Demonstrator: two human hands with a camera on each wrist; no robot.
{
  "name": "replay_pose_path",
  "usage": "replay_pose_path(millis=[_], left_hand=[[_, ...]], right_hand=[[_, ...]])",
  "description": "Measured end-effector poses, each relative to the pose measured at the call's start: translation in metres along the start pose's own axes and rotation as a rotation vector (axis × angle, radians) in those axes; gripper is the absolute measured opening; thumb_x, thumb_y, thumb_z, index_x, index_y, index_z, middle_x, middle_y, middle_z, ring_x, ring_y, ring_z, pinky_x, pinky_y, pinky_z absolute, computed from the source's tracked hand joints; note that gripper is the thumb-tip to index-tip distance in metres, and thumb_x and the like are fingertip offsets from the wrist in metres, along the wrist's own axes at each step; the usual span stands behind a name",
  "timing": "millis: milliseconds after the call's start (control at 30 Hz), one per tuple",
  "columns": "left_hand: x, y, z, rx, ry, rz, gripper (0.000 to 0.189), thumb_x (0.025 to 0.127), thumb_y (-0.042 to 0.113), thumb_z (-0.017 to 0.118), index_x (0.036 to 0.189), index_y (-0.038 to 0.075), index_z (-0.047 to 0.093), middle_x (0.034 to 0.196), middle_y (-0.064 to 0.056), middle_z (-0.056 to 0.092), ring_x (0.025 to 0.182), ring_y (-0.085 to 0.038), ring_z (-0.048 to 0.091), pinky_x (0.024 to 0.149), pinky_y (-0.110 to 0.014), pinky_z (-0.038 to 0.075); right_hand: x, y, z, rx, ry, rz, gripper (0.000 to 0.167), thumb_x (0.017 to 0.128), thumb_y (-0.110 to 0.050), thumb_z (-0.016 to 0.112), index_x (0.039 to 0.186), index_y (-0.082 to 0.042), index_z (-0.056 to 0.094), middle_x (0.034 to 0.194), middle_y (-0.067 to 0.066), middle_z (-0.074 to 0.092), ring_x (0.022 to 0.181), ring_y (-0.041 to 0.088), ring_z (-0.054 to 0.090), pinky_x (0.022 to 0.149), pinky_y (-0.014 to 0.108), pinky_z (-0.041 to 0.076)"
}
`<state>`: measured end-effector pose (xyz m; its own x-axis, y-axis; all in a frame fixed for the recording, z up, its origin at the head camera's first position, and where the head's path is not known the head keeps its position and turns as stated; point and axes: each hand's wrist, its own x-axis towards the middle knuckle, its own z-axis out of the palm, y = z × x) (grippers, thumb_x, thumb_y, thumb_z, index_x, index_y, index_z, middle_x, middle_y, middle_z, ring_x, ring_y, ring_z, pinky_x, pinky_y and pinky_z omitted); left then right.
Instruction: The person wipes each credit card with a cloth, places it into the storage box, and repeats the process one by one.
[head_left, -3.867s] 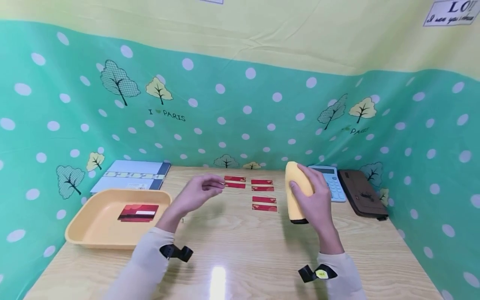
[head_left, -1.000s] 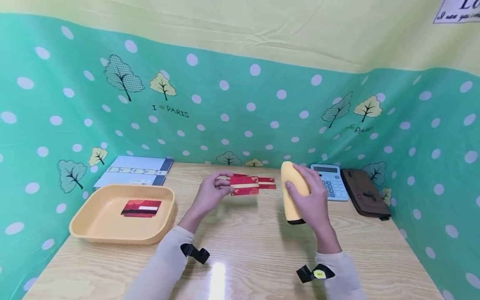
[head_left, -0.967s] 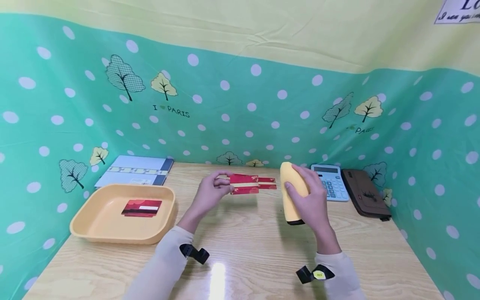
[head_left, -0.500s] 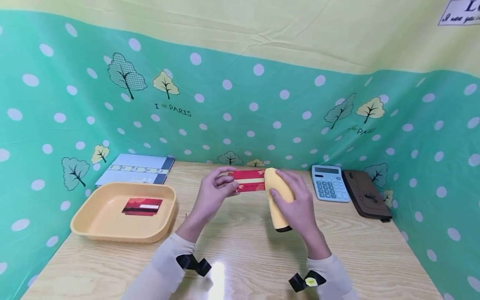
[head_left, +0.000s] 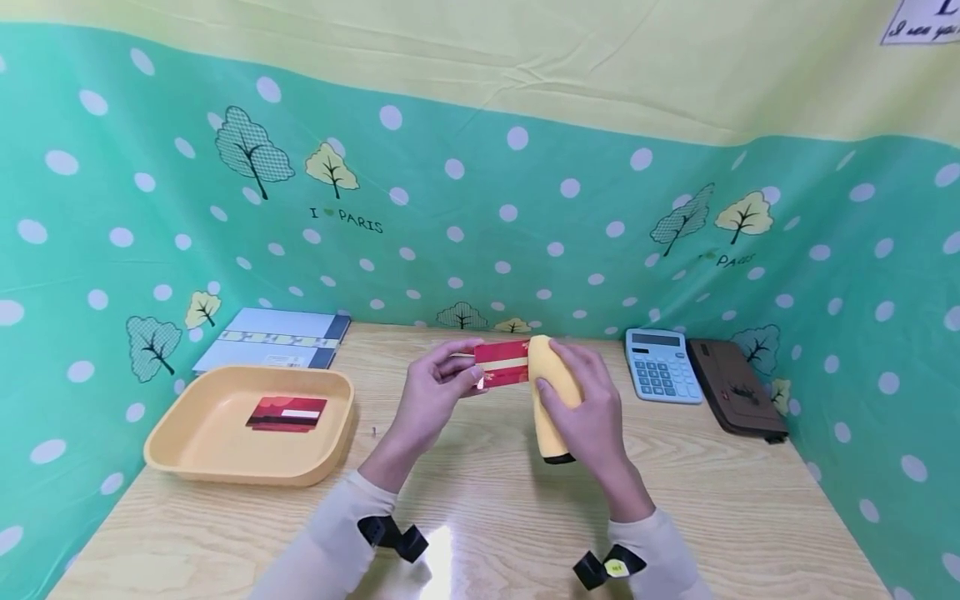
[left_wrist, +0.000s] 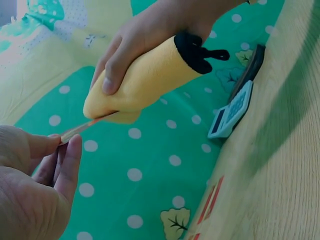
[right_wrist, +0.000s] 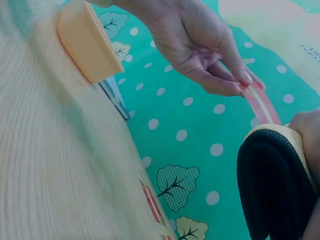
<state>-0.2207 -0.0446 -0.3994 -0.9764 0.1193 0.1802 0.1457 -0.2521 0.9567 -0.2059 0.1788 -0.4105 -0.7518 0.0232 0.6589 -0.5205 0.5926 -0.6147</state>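
In the head view my left hand (head_left: 438, 396) pinches the left end of a red card (head_left: 501, 363) with a cream stripe, held above the table. My right hand (head_left: 583, 408) grips a soft, fleecy yellow pad (head_left: 553, 400) with a black end. The left wrist view shows a small black loop at that end. There the yellow pad (left_wrist: 145, 80) is folded, and the card's far end (left_wrist: 82, 131) sits in its fold, out of sight. The right wrist view shows the black end (right_wrist: 272, 185) close up and the card (right_wrist: 264, 102) running into the pad.
Left, a peach tray (head_left: 161, 442) contains red cards (head_left: 287, 413) with a dark stripe. Behind it lies a blue-white notebook (head_left: 273, 337). A blue calculator (head_left: 662, 367) and a brown zip wallet (head_left: 735, 387) lie right. More red cards (left_wrist: 211, 201) lie at the table's back.
My left hand has picked up a card from the table. My right hand has moved left with the yellow pad, which now covers the card's right end. The left hand has shifted slightly right.
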Motion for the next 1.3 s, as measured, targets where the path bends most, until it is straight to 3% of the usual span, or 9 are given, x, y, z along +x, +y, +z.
replay_pose_path(millis=[100, 200, 433, 667, 900, 1000, 1133, 1300], left_hand=[[-0.001, 0.001, 0.001, 0.024, -0.002, 0.003, 0.038, 0.095, -0.004, 0.069, 0.132, -0.001, 0.065, 0.112, -0.031, 0.07, 0.087, -0.015, 0.074, 0.085, -0.035, 0.067], [-0.003, 0.001, 0.002, 0.045, -0.018, 0.009, 0.037, 0.096, -0.002, 0.069, 0.132, 0.0, 0.066, 0.115, -0.036, 0.067, 0.085, -0.012, 0.073, 0.085, -0.034, 0.067], [-0.005, 0.001, 0.004, 0.072, -0.042, 0.028, 0.036, 0.095, -0.001, 0.071, 0.131, 0.002, 0.068, 0.11, -0.024, 0.07, 0.09, -0.014, 0.072, 0.085, -0.034, 0.067], [-0.005, -0.003, 0.006, 0.061, -0.082, 0.051, 0.037, 0.094, -0.002, 0.07, 0.131, -0.003, 0.067, 0.111, -0.023, 0.069, 0.094, -0.012, 0.071, 0.087, -0.034, 0.066], [-0.005, -0.005, 0.006, 0.023, -0.086, 0.057, 0.037, 0.095, -0.004, 0.068, 0.131, -0.006, 0.066, 0.103, -0.004, 0.072, 0.093, -0.011, 0.071, 0.086, -0.031, 0.066], [-0.004, -0.005, 0.006, 0.022, -0.084, 0.058, 0.036, 0.095, -0.005, 0.068, 0.131, -0.006, 0.066, 0.101, -0.004, 0.073, 0.092, -0.011, 0.071, 0.086, -0.032, 0.066], [-0.005, -0.003, 0.007, 0.051, -0.069, 0.05, 0.036, 0.094, -0.004, 0.07, 0.13, -0.004, 0.068, 0.104, -0.013, 0.072, 0.092, -0.012, 0.07, 0.085, -0.033, 0.066], [-0.006, 0.001, 0.006, 0.091, -0.047, 0.035, 0.035, 0.094, -0.002, 0.07, 0.129, 0.0, 0.07, 0.105, -0.018, 0.069, 0.092, -0.015, 0.068, 0.083, -0.032, 0.067]], right_hand=[[-0.002, -0.003, 0.003, -0.011, -0.005, -0.011, 0.059, 0.083, -0.011, 0.085, 0.138, -0.023, 0.067, 0.13, 0.009, 0.065, 0.104, 0.023, 0.065, 0.072, 0.028, 0.058], [-0.004, -0.006, 0.006, -0.01, -0.01, -0.027, 0.059, 0.083, -0.011, 0.085, 0.138, -0.024, 0.067, 0.13, 0.008, 0.065, 0.101, 0.022, 0.065, 0.071, 0.028, 0.058], [-0.007, -0.014, 0.009, 0.012, -0.041, -0.061, 0.056, 0.085, -0.011, 0.084, 0.138, -0.021, 0.067, 0.132, 0.008, 0.065, 0.103, 0.021, 0.066, 0.075, 0.028, 0.06], [-0.012, -0.021, 0.013, 0.03, -0.058, -0.152, 0.061, 0.082, -0.008, 0.085, 0.138, -0.021, 0.067, 0.133, 0.007, 0.065, 0.106, 0.023, 0.069, 0.077, 0.035, 0.064], [-0.015, -0.024, 0.015, 0.011, -0.065, -0.202, 0.062, 0.081, -0.007, 0.085, 0.138, -0.021, 0.067, 0.135, 0.006, 0.064, 0.105, 0.024, 0.07, 0.076, 0.037, 0.064], [-0.014, -0.025, 0.014, -0.007, -0.066, -0.2, 0.061, 0.081, -0.009, 0.086, 0.138, -0.021, 0.067, 0.134, 0.006, 0.064, 0.101, 0.024, 0.071, 0.074, 0.035, 0.063], [-0.012, -0.023, 0.013, -0.033, -0.051, -0.179, 0.059, 0.082, -0.011, 0.086, 0.138, -0.022, 0.067, 0.132, 0.006, 0.065, 0.097, 0.023, 0.07, 0.071, 0.034, 0.062], [-0.007, -0.011, 0.01, -0.063, -0.042, -0.099, 0.056, 0.084, -0.014, 0.084, 0.137, -0.023, 0.068, 0.13, 0.006, 0.067, 0.097, 0.022, 0.068, 0.071, 0.033, 0.059]])
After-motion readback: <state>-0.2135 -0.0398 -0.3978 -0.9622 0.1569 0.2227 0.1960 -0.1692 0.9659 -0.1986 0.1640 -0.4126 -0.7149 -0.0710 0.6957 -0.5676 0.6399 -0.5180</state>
